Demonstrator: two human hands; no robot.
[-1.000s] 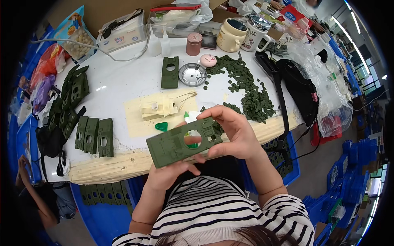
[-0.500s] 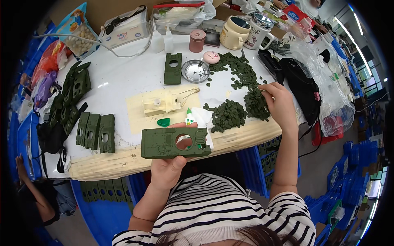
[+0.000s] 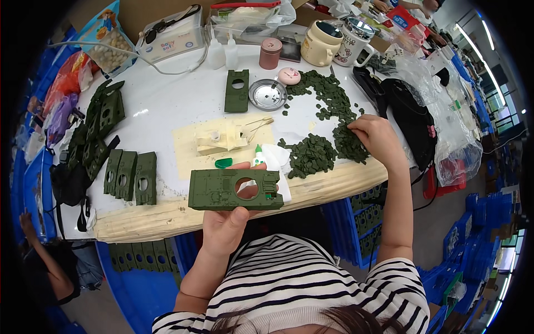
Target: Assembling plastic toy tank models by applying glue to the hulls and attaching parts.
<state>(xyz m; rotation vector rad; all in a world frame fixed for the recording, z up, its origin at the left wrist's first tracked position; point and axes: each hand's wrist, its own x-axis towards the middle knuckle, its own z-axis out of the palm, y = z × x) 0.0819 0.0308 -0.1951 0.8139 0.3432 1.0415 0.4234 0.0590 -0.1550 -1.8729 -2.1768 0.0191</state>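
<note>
My left hand [image 3: 222, 225] grips a dark green toy tank hull [image 3: 211, 192] level in front of my chest, thumb along its near edge. A large round hole goes through the hull's top. My right hand [image 3: 378, 139] is over a heap of small flat green plastic pieces [image 3: 349, 146], fingers pinched together; what is between the fingertips is too small to tell. Another heap of the same pieces [image 3: 311, 157] lies to its left, and more spread behind. Beyond the hull are a small glue bottle [image 3: 259, 153], a green cap [image 3: 223, 163] and a cream-coloured part [image 3: 219, 143].
Three green hulls [image 3: 146, 178] stand at the left, beside a dark pile of hulls [image 3: 108, 114]. Another hull [image 3: 237, 92] lies near a round metal dish [image 3: 268, 94]. Two mugs [image 3: 321, 44] stand behind. A black bag [image 3: 409, 114] lies right. A padded strip [image 3: 311, 195] lines the front edge.
My right fingertips have shifted slightly nearer over the heap of pieces. The hull in my left hand has moved a little to the left. The view has shifted slightly.
</note>
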